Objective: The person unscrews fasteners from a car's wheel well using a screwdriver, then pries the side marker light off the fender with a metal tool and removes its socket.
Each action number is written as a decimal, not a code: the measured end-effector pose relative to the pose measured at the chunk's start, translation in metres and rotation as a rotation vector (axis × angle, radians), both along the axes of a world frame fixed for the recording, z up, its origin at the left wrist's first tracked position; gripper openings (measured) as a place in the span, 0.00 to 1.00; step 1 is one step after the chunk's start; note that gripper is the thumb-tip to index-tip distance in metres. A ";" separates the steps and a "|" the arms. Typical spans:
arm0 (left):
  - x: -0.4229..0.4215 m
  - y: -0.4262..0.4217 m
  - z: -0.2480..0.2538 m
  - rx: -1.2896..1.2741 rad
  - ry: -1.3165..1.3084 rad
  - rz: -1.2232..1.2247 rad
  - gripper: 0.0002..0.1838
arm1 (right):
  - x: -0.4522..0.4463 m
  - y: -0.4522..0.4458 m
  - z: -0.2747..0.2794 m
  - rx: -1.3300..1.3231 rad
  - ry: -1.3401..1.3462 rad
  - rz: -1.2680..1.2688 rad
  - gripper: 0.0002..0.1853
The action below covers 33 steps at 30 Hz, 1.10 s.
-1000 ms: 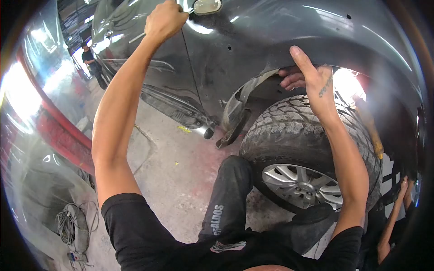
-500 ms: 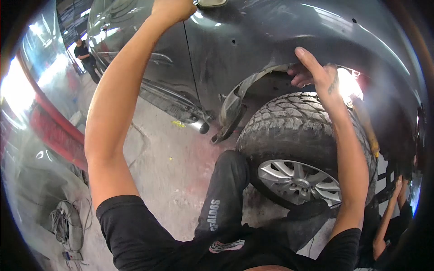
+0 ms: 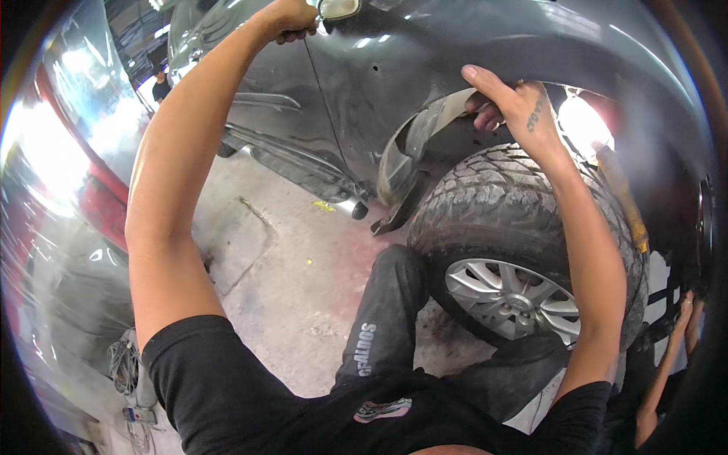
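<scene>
While tyre (image 3: 493,201) and lamp (image 3: 586,125) crowd the right hand (image 3: 523,110), its thumb (image 3: 487,82) stands apart — the left hand (image 3: 292,21) curled.

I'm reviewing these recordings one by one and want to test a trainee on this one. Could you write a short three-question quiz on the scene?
1. True or false: the left hand is beside the small light on the car.
2. Which hand is nearer the tire?
3. Fill in the blank: the wheel inside the tire is ____ in color.

Key:
1. True
2. The right hand
3. Silver
</scene>
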<state>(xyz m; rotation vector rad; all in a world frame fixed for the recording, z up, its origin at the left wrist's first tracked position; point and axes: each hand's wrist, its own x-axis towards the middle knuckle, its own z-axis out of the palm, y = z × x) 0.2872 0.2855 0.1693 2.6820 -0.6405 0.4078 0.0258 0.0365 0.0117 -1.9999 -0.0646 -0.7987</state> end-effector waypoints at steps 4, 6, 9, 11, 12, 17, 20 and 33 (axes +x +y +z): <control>0.007 -0.004 0.000 0.015 -0.022 0.024 0.09 | 0.008 -0.002 -0.006 0.059 -0.070 0.060 0.33; 0.009 -0.010 0.004 0.104 -0.017 0.108 0.09 | 0.005 0.003 -0.002 0.074 -0.078 0.046 0.33; 0.005 -0.004 0.003 0.026 0.033 0.055 0.09 | 0.000 0.012 -0.002 0.113 -0.079 0.068 0.33; -0.001 0.002 -0.006 -0.003 0.012 0.025 0.09 | -0.001 0.012 -0.001 0.138 -0.093 0.073 0.34; -0.006 0.004 -0.011 -0.098 -0.020 -0.003 0.10 | 0.000 0.010 -0.001 0.131 -0.072 0.065 0.32; 0.029 0.018 -0.019 -0.224 0.030 -0.174 0.14 | 0.001 0.009 0.000 0.119 -0.010 0.067 0.31; 0.005 0.010 -0.022 -0.222 0.002 -0.095 0.11 | 0.000 0.010 0.000 0.121 0.001 0.034 0.32; 0.013 0.011 -0.019 -0.279 0.115 -0.136 0.13 | -0.007 0.003 0.005 -0.040 0.033 -0.036 0.39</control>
